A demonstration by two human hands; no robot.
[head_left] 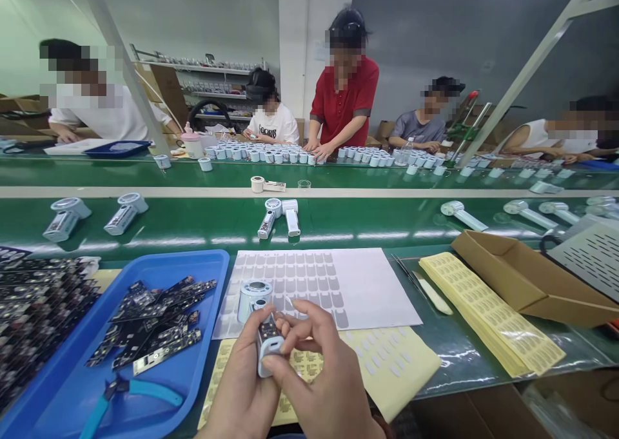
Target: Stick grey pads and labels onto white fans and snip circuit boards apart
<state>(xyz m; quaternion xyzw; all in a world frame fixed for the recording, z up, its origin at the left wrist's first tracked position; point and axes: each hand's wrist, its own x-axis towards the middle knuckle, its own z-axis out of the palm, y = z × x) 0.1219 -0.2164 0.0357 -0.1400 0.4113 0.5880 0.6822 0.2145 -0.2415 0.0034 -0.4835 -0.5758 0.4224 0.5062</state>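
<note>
A light blue handheld fan (256,291) is held in front of me, its round head pointing away and its handle end toward me. A dark circuit board shows in the open handle. My left hand (244,381) is wrapped round the handle, thumb along its side. My right hand (324,361) has its thumb against the handle's near end and its fingers bent at the right side. A small whitish piece shows by the right index fingertip; I cannot tell what it is. Beneath the hands lie a sheet of grey labels (309,278) and a yellow label sheet (401,368).
To the left is a blue tray (213,278) with loose circuit boards (149,316) and cutters (118,387); stacked boards (39,316) stand beyond. Tweezers (409,274), yellow label strips (488,310) and a cardboard box (522,278) lie right. Fans (280,216) rest on the green belt; co-workers sit opposite.
</note>
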